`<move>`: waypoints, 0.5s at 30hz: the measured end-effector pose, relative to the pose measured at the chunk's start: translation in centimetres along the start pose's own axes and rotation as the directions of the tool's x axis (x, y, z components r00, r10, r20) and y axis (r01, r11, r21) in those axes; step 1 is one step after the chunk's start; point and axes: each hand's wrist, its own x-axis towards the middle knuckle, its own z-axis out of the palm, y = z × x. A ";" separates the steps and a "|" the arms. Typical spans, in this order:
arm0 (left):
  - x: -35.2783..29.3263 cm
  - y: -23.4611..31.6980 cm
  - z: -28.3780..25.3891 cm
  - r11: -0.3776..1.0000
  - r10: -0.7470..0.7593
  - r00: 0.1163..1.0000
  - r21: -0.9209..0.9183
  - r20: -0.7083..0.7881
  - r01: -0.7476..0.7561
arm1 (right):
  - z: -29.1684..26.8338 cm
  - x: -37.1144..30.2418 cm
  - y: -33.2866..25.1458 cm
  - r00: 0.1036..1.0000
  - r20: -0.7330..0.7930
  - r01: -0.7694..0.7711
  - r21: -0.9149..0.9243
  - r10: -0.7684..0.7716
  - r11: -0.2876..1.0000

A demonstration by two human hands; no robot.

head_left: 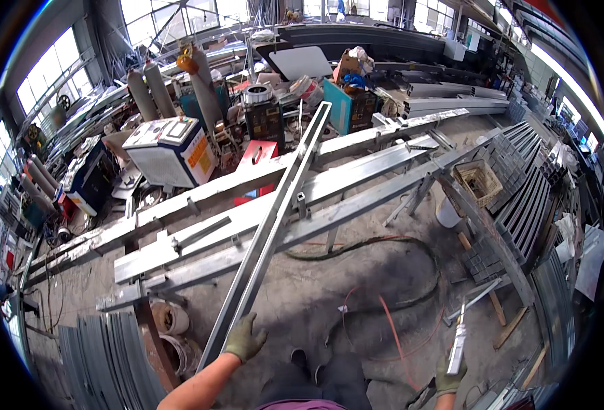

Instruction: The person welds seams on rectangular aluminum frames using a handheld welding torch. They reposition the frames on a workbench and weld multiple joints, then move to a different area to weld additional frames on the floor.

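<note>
In a cluttered workshop with a grey concrete floor (377, 273), a long silver metal channel (273, 229) crosses pale metal beams (357, 181). Left hand (245, 340) touches its near part, grip unclear; right hand (447, 383) holds slim white tool (457, 345).

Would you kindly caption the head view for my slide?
Gloved left hand at a long metal beam; right hand holding a white tool.
</note>
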 end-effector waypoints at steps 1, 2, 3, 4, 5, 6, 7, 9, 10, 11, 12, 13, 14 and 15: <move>3.8 0.8 -0.3 0.997 0.073 0.995 0.044 -0.072 -0.070 | 0.9 -0.4 0.3 0.999 0.036 -0.040 -0.016 0.041 0.999; 7.3 2.4 -0.5 0.995 0.073 0.993 0.070 -0.089 -0.067 | 2.3 -0.7 0.2 0.998 -0.054 -0.017 0.067 0.021 0.998; 10.5 3.7 -1.1 0.993 0.064 0.991 0.107 -0.115 -0.052 | 3.5 -0.2 -1.0 0.999 -0.019 -0.041 0.056 0.042 0.998; 13.4 4.5 -1.6 0.996 0.041 0.988 0.088 -0.149 -0.028 | 4.7 0.5 -2.4 0.998 0.022 -0.061 0.052 0.060 0.997; 15.9 5.2 -2.1 0.996 -0.001 0.990 0.087 -0.144 0.014 | 5.9 1.6 -3.1 0.995 0.062 -0.079 0.046 0.076 0.996; 18.3 5.6 -2.0 0.994 -0.008 0.987 0.108 -0.161 0.026 | 7.1 2.7 -3.4 0.989 0.132 -0.052 -0.066 0.061 0.996; 20.5 6.1 -1.8 0.991 -0.017 0.984 0.128 -0.178 0.040 | 8.7 3.7 -3.8 0.982 0.156 -0.120 0.098 0.104 0.988; 23.8 7.5 -1.9 0.982 -0.083 0.985 0.156 -0.152 0.107 | 11.6 5.7 -5.4 0.966 0.206 -0.154 -0.028 0.156 0.988; 26.5 9.5 -1.8 0.980 -0.101 0.983 0.154 -0.152 0.125 | 12.8 7.5 -5.8 0.968 0.227 -0.101 -0.046 0.109 0.994; 28.9 10.3 -1.1 0.977 -0.093 0.985 0.175 -0.149 0.118 | 14.2 8.2 -3.7 0.960 0.265 -0.060 -0.128 0.092 0.990; 30.3 9.6 -0.4 0.969 -0.099 0.985 0.212 -0.143 0.128 | 15.9 9.4 -2.6 0.948 0.310 -0.010 -0.194 0.071 0.981; 30.9 8.9 0.0 0.954 -0.125 0.985 0.259 -0.117 0.152 | 17.1 10.6 -2.8 0.929 0.366 0.047 -0.259 0.053 0.965; 32.0 8.6 0.6 0.943 -0.192 0.977 0.256 -0.095 0.210 | 17.9 11.1 -3.2 0.937 0.348 0.035 -0.144 0.018 0.989; 33.3 9.0 0.4 0.936 -0.219 0.972 0.264 -0.089 0.235 | 18.5 13.9 -7.2 0.951 0.308 0.032 -0.018 -0.025 0.999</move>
